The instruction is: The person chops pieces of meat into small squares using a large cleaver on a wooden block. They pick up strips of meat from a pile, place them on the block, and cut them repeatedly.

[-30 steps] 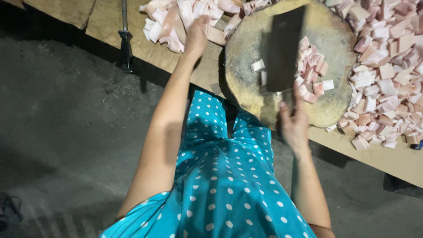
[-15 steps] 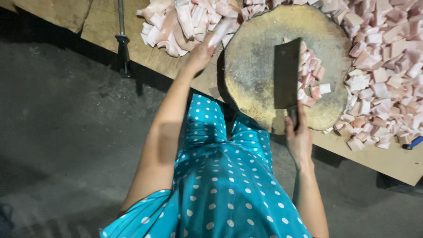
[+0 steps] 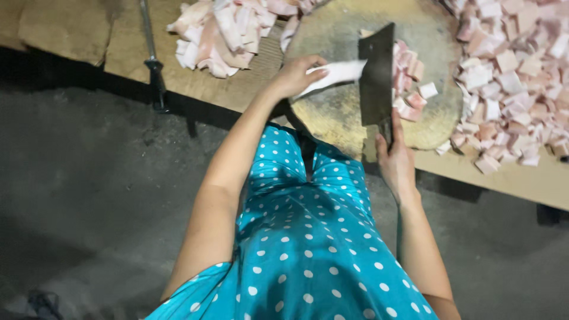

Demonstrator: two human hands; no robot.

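Pale fat strip [image 3: 335,74] pinched in left hand [image 3: 294,76] on round wooden chopping block [image 3: 332,118]; dark steel cleaver [image 3: 377,77] gripped by right hand [image 3: 396,161], diced pork pile [image 3: 510,77] at three o'clock.

The dark cleaver's handle [image 3: 388,133] is hidden by the right hand [image 3: 396,161]; the pale pink meat-cube heap [image 3: 515,77] (right) is cut off.

Left hand [image 3: 294,76] lays pale meat strip [image 3: 335,73] on round block [image 3: 332,115]; right hand [image 3: 396,160] grips cleaver [image 3: 376,77].
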